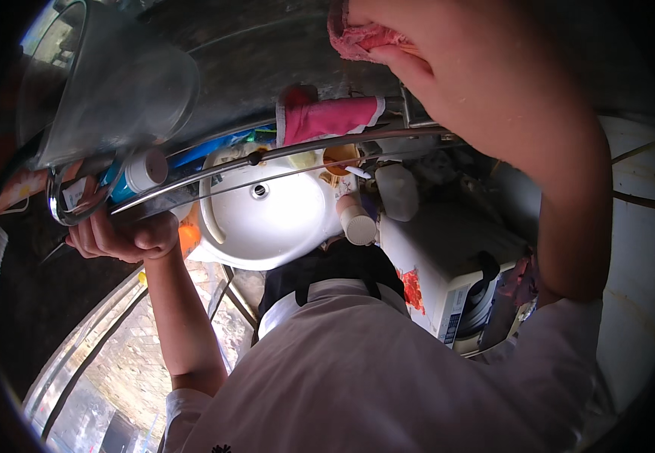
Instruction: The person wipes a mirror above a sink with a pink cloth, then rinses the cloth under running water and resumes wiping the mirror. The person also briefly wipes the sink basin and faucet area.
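My right hand is raised at the upper right, its fingers closed around a bunched reddish-pink cloth. Behind the cloth is a dark, smooth surface. At the left, my left hand curls around the end of a shelf with a metal rail, partly hidden by a bent metal loop. Just above this hand stands a blue bottle with a white cap. A brighter pink cloth with a pale border hangs by the rail.
Below the rail is a white washbasin. A ribbed-cap container and an orange-brown cup stand at its right. A transparent curved object occupies the upper left. A white appliance stands at my right side.
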A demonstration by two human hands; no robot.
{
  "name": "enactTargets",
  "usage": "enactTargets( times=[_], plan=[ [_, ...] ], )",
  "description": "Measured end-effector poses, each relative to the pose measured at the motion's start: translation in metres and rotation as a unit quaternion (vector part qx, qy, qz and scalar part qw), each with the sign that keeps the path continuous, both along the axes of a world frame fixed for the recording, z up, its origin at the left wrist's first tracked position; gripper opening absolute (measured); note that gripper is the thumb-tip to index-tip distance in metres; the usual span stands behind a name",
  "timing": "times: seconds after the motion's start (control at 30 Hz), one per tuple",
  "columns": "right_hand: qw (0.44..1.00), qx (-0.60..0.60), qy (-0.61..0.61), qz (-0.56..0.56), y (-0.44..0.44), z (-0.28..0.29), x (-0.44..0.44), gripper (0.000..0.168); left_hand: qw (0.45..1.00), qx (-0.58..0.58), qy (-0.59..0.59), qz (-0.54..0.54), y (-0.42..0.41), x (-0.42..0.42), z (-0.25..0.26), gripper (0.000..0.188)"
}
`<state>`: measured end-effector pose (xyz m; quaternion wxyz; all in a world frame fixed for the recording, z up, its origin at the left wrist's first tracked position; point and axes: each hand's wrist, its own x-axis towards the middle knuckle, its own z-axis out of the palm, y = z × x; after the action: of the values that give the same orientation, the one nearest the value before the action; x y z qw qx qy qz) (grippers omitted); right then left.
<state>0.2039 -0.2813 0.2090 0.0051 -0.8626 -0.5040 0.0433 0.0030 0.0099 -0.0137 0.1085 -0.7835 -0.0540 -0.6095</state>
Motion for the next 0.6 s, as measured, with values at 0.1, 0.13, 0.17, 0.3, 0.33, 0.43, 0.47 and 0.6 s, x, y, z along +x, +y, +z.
enactTargets(
  times=[0.1,0.13,0.17,0.3,0.33,0.43,0.47,0.6],
  plan=[
    [0.998,0.036,0.011,0.049,-0.021,-0.015,0.003,0.014,1.0,0.006,0.009,0.019,0.004,-0.012,0.0,0.07],
    [0.998,0.036,0.016,0.054,-0.033,-0.013,0.002,0.014,1.0,0.01,0.007,0.023,0.004,-0.013,0.0,0.07],
    [0.998,0.033,0.019,0.057,-0.04,-0.014,0.001,0.014,1.0,0.012,0.006,0.026,0.004,-0.014,0.001,0.07],
    [0.998,0.04,0.004,0.05,-0.042,-0.018,0.007,0.018,1.0,0.011,-0.004,0.013,0.003,-0.007,-0.001,0.07],
    [0.998,0.041,0.002,0.049,-0.04,-0.019,0.007,0.019,1.0,0.012,-0.007,0.009,0.003,-0.005,-0.001,0.07],
    [0.997,0.05,0.009,0.065,-0.048,-0.018,0.012,0.023,1.0,0.004,0.003,0.011,0.0,-0.008,0.001,0.07],
    [0.996,0.056,0.009,0.07,-0.052,-0.019,0.013,0.024,1.0,0.012,0.002,0.018,0.001,-0.009,0.002,0.07],
    [0.989,0.131,-0.032,0.067,-0.073,-0.024,0.028,0.03,1.0,0.021,-0.005,0.018,0.005,-0.012,0.002,0.069]
  ],
)
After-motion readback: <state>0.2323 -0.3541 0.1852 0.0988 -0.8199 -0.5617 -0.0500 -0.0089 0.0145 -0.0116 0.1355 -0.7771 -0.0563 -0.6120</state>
